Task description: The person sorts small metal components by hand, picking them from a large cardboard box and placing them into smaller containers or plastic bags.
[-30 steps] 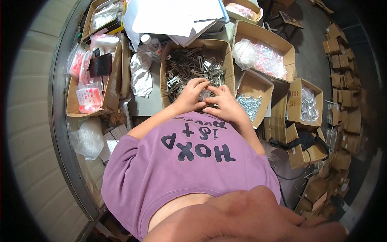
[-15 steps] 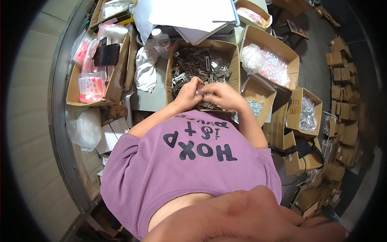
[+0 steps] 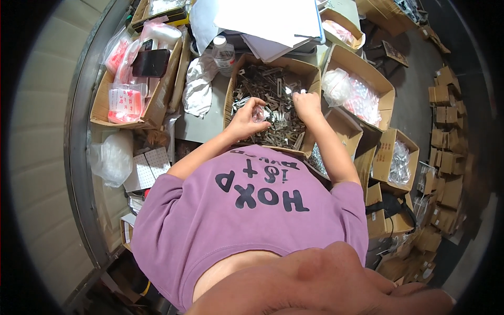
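Observation:
A cardboard box (image 3: 313,74) filled with slotted flat metal pieces (image 3: 262,81) stands in front of me. Over its left part, my left hand (image 3: 244,124) is closed around a small clear plastic bag (image 3: 258,113), fingers curled on one side and thumb on the other. Small shiny pieces seem to lie at the bag, too small to name. At the box's right side is my right hand (image 3: 307,106), its fingers bent and pressed together near a bright glint. Whatever those fingertips hold, if anything, I cannot make out.
Left stands a box (image 3: 167,102) of bagged red-and-white packets with a phone (image 3: 151,63) on top. A white cloth (image 3: 198,86) and plastic bottle (image 3: 224,55) sit beside the metal pieces. Papers (image 3: 262,21) lie behind; a box of clear bags (image 3: 387,107) and another (image 3: 386,157) stand right.
My hands were together over the near part of the box; now they are apart. The right has moved right and farther away, while the left stays over the box. The whole view has shifted slightly.

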`<state>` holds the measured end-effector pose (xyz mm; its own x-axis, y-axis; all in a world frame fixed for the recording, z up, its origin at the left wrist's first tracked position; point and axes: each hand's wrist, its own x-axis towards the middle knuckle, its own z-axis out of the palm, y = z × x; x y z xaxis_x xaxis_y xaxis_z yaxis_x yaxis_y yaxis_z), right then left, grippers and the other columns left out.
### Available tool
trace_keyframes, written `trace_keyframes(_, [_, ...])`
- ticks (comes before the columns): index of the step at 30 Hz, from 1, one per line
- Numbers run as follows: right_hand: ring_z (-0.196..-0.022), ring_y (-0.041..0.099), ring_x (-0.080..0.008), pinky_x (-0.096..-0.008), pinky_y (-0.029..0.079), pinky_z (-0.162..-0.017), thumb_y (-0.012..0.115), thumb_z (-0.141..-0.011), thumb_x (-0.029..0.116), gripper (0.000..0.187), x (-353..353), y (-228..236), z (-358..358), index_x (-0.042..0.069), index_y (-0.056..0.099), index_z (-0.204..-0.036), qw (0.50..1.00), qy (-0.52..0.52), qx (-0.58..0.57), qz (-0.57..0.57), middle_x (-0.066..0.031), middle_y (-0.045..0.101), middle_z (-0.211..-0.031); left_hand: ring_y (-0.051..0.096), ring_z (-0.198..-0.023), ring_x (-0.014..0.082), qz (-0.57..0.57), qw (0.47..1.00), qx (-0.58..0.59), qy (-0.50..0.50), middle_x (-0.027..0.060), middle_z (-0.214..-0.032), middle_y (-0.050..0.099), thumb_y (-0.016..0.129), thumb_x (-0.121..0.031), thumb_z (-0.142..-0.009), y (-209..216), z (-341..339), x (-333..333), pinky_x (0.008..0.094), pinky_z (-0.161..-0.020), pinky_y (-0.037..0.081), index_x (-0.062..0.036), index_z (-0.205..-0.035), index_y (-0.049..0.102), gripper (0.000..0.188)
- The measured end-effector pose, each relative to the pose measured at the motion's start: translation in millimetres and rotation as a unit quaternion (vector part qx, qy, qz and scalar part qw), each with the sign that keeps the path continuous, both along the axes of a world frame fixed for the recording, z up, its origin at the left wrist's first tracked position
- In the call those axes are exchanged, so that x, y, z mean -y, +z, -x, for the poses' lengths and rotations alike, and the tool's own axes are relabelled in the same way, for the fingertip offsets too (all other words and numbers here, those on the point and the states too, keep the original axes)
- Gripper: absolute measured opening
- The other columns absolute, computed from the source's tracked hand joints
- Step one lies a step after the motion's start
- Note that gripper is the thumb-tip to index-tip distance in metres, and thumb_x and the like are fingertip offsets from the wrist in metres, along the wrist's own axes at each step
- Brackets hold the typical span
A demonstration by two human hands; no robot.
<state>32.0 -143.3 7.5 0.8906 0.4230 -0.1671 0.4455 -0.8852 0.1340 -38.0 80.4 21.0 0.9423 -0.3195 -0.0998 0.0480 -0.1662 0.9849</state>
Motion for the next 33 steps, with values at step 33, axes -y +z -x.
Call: trace_keyframes(33, [-0.071, 0.055, -0.0056, -0.0191, 0.046, -0.061, 0.062, -0.086, 0.010, 0.010, -11, 48, 91, 0.003, 0.055, -0.089, 0.483, -0.273, -0.262, -0.790, -0.0013, 0.060, -0.082, 0.053, -0.078, 0.0076, 0.089, 0.991, 0.070, 0.070, 0.0027, -0.086, 0.056, 0.060, 0.000, -0.080, 20, -2, 36, 0.0206, -0.071, 0.044, -0.0010, -0.098, 0.050, 0.020])
